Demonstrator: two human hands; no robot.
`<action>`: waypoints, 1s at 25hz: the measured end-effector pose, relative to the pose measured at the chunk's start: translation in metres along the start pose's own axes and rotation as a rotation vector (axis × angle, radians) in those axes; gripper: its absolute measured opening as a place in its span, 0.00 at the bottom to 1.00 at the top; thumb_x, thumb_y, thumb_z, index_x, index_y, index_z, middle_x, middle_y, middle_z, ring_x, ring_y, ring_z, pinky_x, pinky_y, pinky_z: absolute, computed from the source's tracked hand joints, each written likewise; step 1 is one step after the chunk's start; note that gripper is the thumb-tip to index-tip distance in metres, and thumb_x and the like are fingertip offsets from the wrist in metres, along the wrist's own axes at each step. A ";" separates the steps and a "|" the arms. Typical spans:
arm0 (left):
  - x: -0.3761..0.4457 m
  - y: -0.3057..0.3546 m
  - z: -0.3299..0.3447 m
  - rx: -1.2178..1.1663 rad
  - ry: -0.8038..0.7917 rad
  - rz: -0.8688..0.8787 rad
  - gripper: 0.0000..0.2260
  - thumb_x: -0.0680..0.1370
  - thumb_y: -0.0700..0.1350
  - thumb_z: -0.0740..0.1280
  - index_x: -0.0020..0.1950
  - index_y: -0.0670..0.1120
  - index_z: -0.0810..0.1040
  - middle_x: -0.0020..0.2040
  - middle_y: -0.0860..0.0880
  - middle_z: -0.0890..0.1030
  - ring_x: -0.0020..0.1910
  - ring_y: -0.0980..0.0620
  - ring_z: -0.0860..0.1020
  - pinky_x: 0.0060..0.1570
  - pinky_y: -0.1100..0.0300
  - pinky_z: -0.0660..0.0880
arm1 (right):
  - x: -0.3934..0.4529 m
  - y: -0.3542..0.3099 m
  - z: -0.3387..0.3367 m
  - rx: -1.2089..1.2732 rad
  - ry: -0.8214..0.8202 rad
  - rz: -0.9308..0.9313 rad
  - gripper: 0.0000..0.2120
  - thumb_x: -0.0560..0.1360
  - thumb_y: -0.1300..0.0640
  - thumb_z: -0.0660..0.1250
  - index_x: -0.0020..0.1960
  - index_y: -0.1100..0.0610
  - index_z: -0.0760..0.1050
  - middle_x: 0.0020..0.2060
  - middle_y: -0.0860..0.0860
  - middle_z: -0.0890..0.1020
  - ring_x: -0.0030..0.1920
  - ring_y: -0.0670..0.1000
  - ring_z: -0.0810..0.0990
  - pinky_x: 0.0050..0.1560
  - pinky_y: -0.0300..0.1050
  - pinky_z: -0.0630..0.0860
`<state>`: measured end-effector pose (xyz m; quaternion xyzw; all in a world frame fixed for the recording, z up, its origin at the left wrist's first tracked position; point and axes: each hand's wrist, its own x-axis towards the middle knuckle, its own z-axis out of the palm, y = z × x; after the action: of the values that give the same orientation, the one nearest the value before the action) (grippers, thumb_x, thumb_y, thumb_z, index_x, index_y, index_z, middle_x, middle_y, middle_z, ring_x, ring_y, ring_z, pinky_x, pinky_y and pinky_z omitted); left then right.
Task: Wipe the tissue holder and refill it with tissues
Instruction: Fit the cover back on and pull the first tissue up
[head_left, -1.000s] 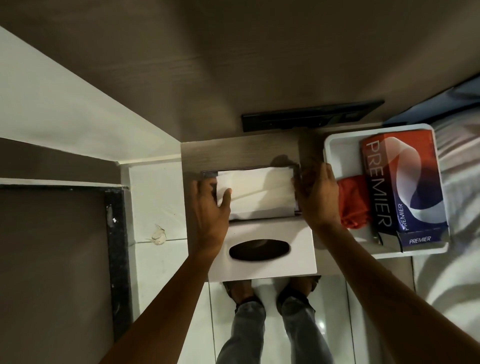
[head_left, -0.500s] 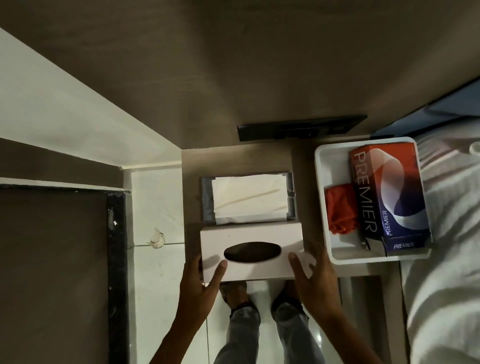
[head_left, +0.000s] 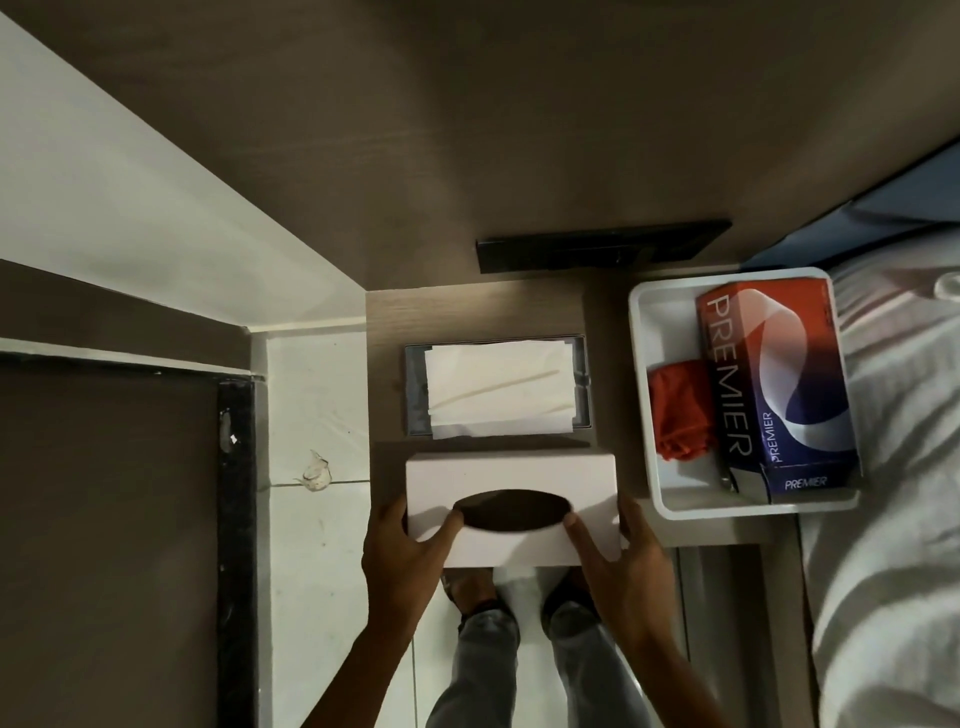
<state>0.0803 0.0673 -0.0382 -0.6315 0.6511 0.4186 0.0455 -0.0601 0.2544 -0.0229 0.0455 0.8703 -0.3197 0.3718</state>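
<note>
Both hands are clamped on the white rectangular holder cover with the dark oval slot, lower middle of the frame: left hand on its left end, right hand on its right. Just above it sits the grey open base tray, with a stack of white tissues inside. A white plastic bin at right holds a red-and-blue PREMIER tissue box.

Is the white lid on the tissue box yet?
No, it's off. Both hands hold the white cover in front of the open base, tissues showing.
</note>
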 end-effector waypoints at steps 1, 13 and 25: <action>-0.007 0.002 -0.003 -0.007 0.025 0.041 0.31 0.70 0.59 0.80 0.68 0.47 0.78 0.55 0.54 0.76 0.57 0.44 0.81 0.56 0.53 0.82 | -0.005 -0.003 -0.005 -0.023 0.028 -0.014 0.38 0.72 0.34 0.71 0.77 0.46 0.66 0.68 0.53 0.80 0.64 0.57 0.82 0.60 0.59 0.83; 0.063 0.090 -0.026 0.068 0.126 0.219 0.28 0.72 0.63 0.78 0.64 0.47 0.80 0.53 0.48 0.79 0.51 0.48 0.81 0.48 0.56 0.81 | 0.072 -0.102 -0.006 -0.020 0.177 -0.231 0.30 0.73 0.35 0.73 0.66 0.53 0.74 0.54 0.51 0.85 0.50 0.51 0.86 0.46 0.48 0.87; 0.100 0.099 -0.010 0.092 0.134 0.190 0.28 0.72 0.66 0.74 0.62 0.48 0.81 0.58 0.47 0.85 0.56 0.43 0.84 0.52 0.50 0.83 | 0.107 -0.117 0.012 -0.058 0.162 -0.228 0.32 0.74 0.39 0.74 0.68 0.56 0.69 0.57 0.54 0.82 0.50 0.49 0.83 0.35 0.29 0.74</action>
<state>-0.0202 -0.0317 -0.0421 -0.5907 0.7282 0.3476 -0.0089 -0.1670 0.1378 -0.0403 -0.0389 0.9060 -0.3298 0.2625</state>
